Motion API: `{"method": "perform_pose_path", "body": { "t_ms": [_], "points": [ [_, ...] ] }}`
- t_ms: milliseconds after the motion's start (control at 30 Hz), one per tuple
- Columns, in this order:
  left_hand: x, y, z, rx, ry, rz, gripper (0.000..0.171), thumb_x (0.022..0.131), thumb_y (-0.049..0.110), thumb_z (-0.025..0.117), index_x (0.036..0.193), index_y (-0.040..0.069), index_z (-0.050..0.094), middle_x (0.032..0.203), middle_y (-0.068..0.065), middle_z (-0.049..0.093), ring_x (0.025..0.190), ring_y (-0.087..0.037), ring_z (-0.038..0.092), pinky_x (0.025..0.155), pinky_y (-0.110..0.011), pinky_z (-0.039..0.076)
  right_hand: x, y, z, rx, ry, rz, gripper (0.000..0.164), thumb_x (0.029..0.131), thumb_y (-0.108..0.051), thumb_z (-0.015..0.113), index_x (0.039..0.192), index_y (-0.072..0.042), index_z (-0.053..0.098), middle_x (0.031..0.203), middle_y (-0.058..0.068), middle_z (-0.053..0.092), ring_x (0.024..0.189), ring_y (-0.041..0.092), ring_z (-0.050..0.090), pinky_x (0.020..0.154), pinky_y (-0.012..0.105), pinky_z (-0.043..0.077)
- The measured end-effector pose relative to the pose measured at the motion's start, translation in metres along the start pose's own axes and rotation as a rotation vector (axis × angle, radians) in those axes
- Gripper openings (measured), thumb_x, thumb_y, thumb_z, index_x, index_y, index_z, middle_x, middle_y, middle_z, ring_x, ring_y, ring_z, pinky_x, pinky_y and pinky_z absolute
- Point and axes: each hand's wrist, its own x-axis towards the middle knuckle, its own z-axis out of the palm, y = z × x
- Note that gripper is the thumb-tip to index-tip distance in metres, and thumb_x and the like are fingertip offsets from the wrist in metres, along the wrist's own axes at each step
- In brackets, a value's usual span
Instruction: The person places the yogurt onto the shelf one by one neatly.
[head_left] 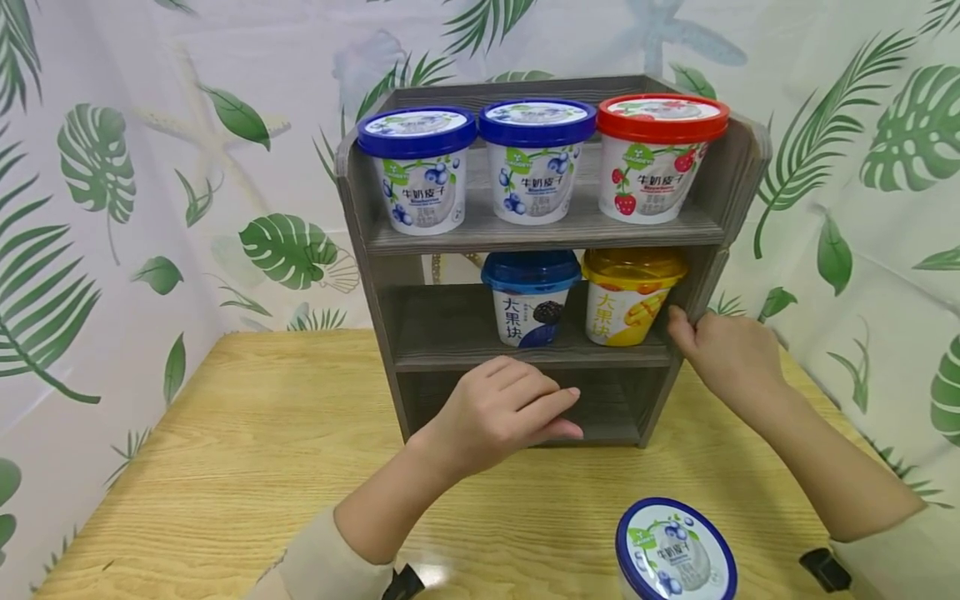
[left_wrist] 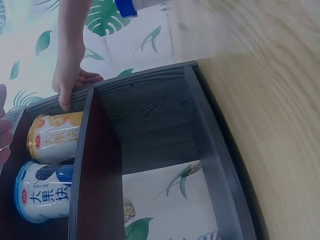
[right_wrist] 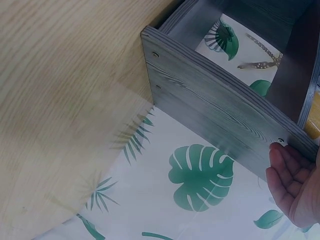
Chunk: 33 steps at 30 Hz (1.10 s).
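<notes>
My right hand (head_left: 731, 354) grips the right side panel of a grey wooden shelf (head_left: 525, 358), its thumb at the panel's front edge beside the yellow-lidded cup (head_left: 626, 312). In the right wrist view, its fingers (right_wrist: 285, 172) lie against the panel's outer face. My left hand (head_left: 502, 408) hovers in front of the lower shelf levels, fingers loosely bent, holding nothing. A blue-lidded cup (head_left: 528, 312) stands left of the yellow one on the middle level. Along the top level are two blueberry tubs (head_left: 423, 187) (head_left: 532, 179) with dark blue lids and one red-lidded strawberry tub (head_left: 652, 175).
Another blueberry tub (head_left: 675, 554) stands on the wooden table (head_left: 225, 467) in front of the shelf, toward the right. A white cloth backdrop (head_left: 225, 167) with green leaf prints surrounds the table's back and sides.
</notes>
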Motion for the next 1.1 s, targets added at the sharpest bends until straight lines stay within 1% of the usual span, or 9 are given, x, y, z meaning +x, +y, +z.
{"method": "perform_pose_path", "body": {
  "t_ms": [267,500,700,900,1100],
  "points": [
    [-0.006,0.009,0.008,-0.015,-0.031,0.026,0.03,0.084,0.04,0.069,0.093,0.012,0.074,0.081,0.006,0.071,0.073,-0.006,0.064,0.07,-0.018,0.051,0.0,-0.001,-0.002,-0.002,-0.016,0.006,0.055,0.095,-0.031,0.042,0.044,-0.012,0.032,0.039,0.004,0.032,0.034,0.027,0.035,0.03,0.038,0.026],
    [-0.01,0.017,0.014,-0.058,-0.059,0.027,0.028,0.085,0.04,0.068,0.093,0.013,0.074,0.082,0.007,0.071,0.074,-0.005,0.064,0.072,-0.018,0.052,0.001,-0.001,-0.002,-0.004,0.002,-0.008,0.054,0.094,-0.031,0.043,0.045,-0.012,0.032,0.04,0.005,0.033,0.034,0.029,0.036,0.03,0.04,0.026],
    [-0.014,0.024,0.021,-0.086,-0.073,0.045,0.029,0.086,0.041,0.066,0.092,0.014,0.073,0.083,0.008,0.071,0.075,-0.004,0.064,0.073,-0.016,0.051,0.001,-0.001,-0.003,0.001,0.002,-0.004,0.055,0.094,-0.03,0.043,0.044,-0.012,0.032,0.04,0.006,0.034,0.034,0.029,0.036,0.03,0.04,0.027],
    [-0.018,0.035,0.026,-0.129,-0.101,0.049,0.03,0.086,0.044,0.065,0.088,0.015,0.072,0.081,0.008,0.069,0.075,-0.004,0.063,0.073,-0.016,0.05,0.001,0.0,-0.002,0.003,0.009,-0.004,0.055,0.094,-0.031,0.043,0.044,-0.012,0.032,0.039,0.006,0.034,0.033,0.029,0.036,0.03,0.041,0.027],
    [-0.022,0.044,0.028,-0.198,-0.126,0.052,0.031,0.084,0.046,0.066,0.09,0.016,0.071,0.084,0.009,0.069,0.078,-0.003,0.063,0.075,-0.014,0.049,0.0,0.0,-0.001,0.001,0.006,-0.001,0.055,0.094,-0.031,0.042,0.044,-0.012,0.032,0.039,0.004,0.032,0.033,0.028,0.035,0.03,0.04,0.026]
  ]
}}
